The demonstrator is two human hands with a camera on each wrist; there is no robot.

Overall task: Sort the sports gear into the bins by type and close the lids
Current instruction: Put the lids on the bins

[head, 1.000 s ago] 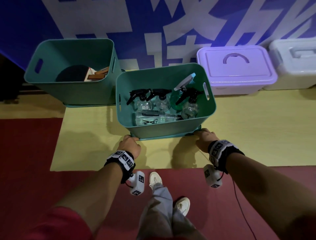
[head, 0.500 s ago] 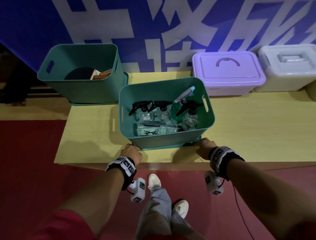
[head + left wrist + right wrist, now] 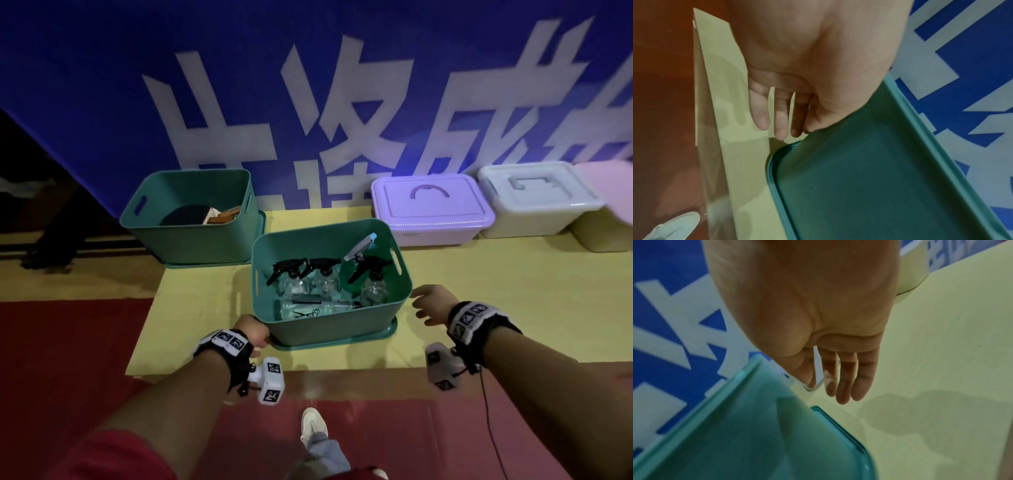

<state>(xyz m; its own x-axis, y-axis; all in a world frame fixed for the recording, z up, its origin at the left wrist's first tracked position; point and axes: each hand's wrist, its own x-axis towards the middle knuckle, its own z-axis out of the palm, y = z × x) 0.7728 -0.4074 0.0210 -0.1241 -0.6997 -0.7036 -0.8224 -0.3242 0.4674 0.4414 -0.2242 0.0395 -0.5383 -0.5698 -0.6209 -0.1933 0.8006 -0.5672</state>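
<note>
Where the yellow table (image 3: pixel 479 291) meets the blue banner (image 3: pixel 102 102), a row of lidded boxes is set: a purple box (image 3: pixel 431 209), a white box (image 3: pixel 537 198) just beside it on the right, and a pale box (image 3: pixel 606 222) cut off by the picture's edge. At the back left corner a second green bin (image 3: pixel 191 236) is seen, standing on a flat green lid (image 3: pixel 262 222); a black round paddle (image 3: pixel 185 216) and a wooden piece are held in it. Red floor (image 3: pixel 68 342) is spread before and left of the table, and a white shoe (image 3: pixel 313 423) is visible below.

The near green bin (image 3: pixel 329 325) is placed upright near the front edge of the table, its open mouth turned up and its long axis run left to right. It is set on its own green lid (image 3: pixel 387 334), whose rim shows round the base. Inside, clear spray bottles (image 3: pixel 325 281) with black triggers are stood upright, a green bottle (image 3: pixel 352 274) with a pale trigger is leaned toward the right wall, and one bottle with small scissors (image 3: pixel 305 313) is laid flat along the front wall.

The left hand (image 3: pixel 255 334) is kept at the bin's near left corner, its fingers (image 3: pixel 781 116) fairly straight and pointed down beside the lid's corner, the thumb side pressed to the bin's wall; nothing is gripped. The right hand (image 3: pixel 433 305) is held apart from the bin's right side, fingers (image 3: pixel 846 382) loosely extended, empty.
</note>
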